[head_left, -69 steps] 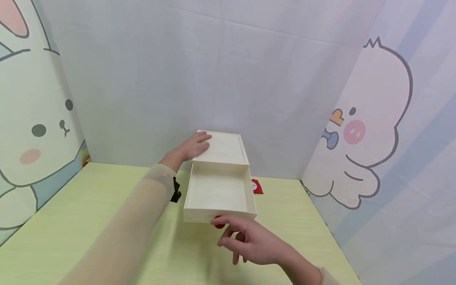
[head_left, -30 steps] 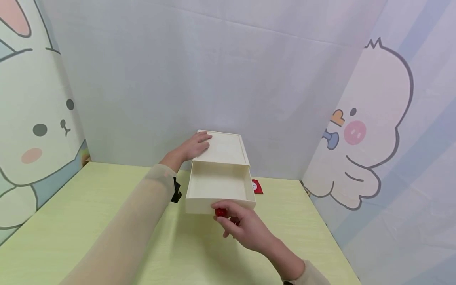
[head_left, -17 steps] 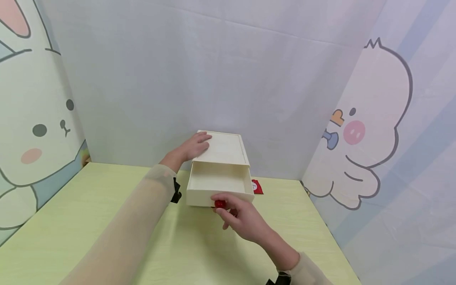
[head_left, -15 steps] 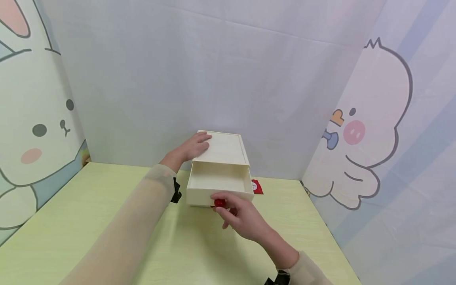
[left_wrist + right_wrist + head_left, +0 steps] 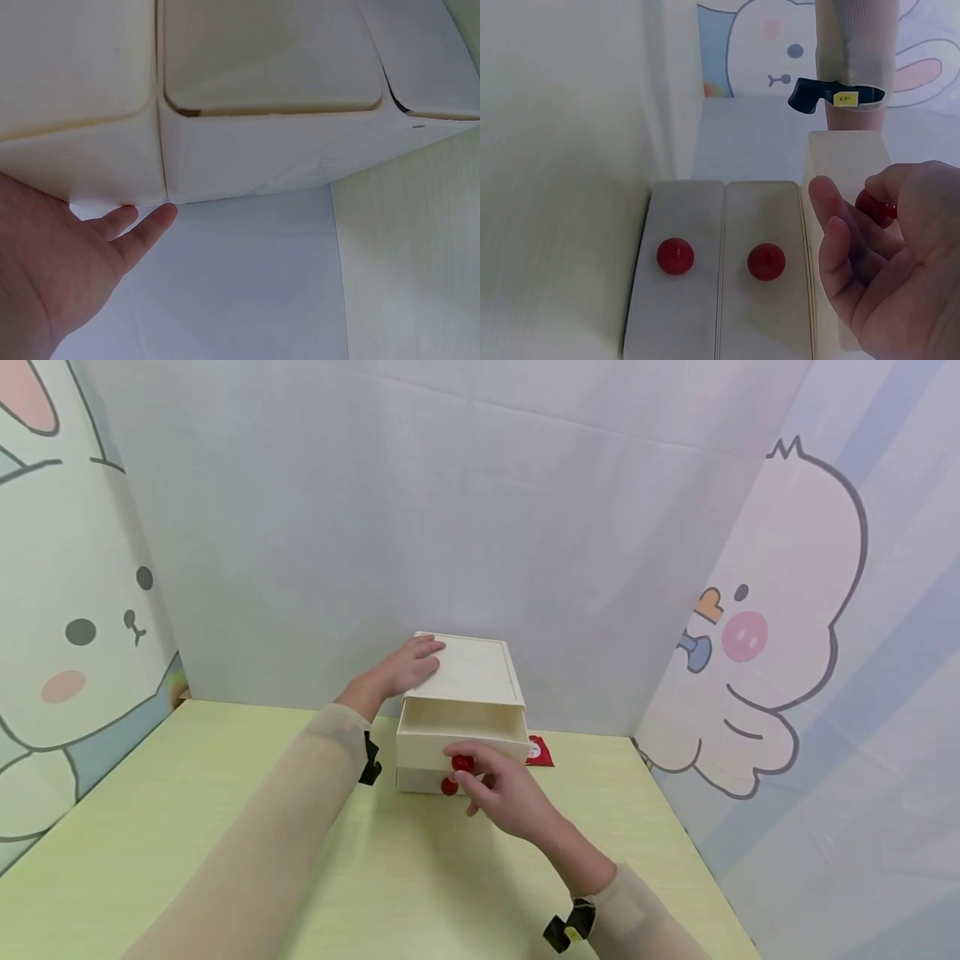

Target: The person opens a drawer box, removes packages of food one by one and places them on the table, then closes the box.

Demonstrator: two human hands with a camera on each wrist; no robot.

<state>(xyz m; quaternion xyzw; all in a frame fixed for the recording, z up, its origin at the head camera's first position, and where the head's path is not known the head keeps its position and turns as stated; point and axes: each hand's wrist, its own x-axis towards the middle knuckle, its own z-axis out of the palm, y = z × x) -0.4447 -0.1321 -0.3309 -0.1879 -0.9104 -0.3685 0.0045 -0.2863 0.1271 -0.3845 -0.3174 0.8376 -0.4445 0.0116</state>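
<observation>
A cream drawer cabinet stands against the back curtain, its top drawer partly pulled out. Thumb and index finger of my right hand pinch the red knob on that drawer's front. My left hand rests on the cabinet's top at the left edge, fingers extended. In the right wrist view, two lower drawers show round red knobs and sit flush beside each other. What I see of the top drawer's inside is bare; its bottom is mostly hidden by the front panel.
A red packet with a white label lies on the pale green table, just right of the cabinet. Cartoon-printed curtains close off both sides, and a plain grey curtain hangs behind.
My right hand has taken hold of the knob, and the top drawer has slid inward toward the cabinet with it. A lower red knob has come into sight. My left hand stays put.
</observation>
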